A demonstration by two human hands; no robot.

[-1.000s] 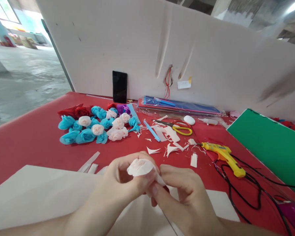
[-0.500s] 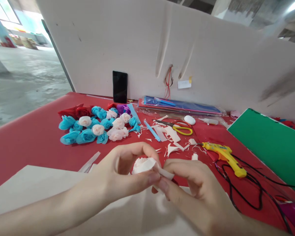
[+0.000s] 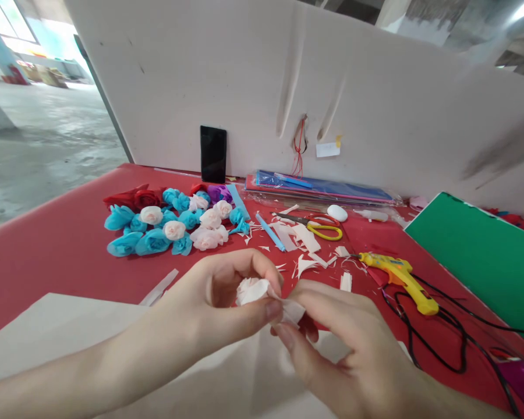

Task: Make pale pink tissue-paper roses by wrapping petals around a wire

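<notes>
A pale pink paper flower (image 3: 251, 292) is pinched at its base between the thumb and fingers of my left hand (image 3: 227, 297). Its rolled petals face left, and a loose paper end sticks out to the right. My right hand (image 3: 332, 331) closes thumb and fingers on that end, close against the left fingertips. Both hands are above a large off-white sheet (image 3: 78, 326). Beyond them lies a group of finished-looking paper flowers in blue (image 3: 153, 241), pale pink (image 3: 207, 237), red (image 3: 148, 199) and purple (image 3: 219, 193).
Yellow-handled scissors (image 3: 325, 231) lie among white paper scraps (image 3: 305, 265) and a blue pen-like stick (image 3: 271, 231). To the right are a yellow glue gun (image 3: 399, 279) with its black cord (image 3: 460, 349) and a green board (image 3: 480, 262). A black phone (image 3: 213, 154) leans on the back panel.
The right fingers have shifted on the paper end, which now spreads wider below them. The flower has turned slightly in my left hand. The things on the table look the same.
</notes>
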